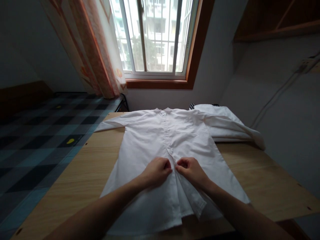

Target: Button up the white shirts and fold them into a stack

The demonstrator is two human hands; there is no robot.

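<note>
Shirt: white shirt (160, 146) flat on table (262, 180), under both hands.
Left hand (157, 170): pinching left placket edge.
Right hand (191, 170): pinching right edge.
Progress: upper front looks closed; hem below hands gapes open.

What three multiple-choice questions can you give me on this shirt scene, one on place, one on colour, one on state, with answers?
1. Where do both hands grip the shirt?
A. collar
B. front placket, lower half
C. a sleeve cuff

2. What colour is the shirt?
A. white
B. blue
C. black

3. How does the shirt lie?
A. folded into a square
B. hung up
C. spread flat, front up

Answers:
1 B: the left hand and right hand pinch the front opening below the middle.
2 A: the shirt is white.
3 C: it lies open on the wooden table, sleeves out.
</note>
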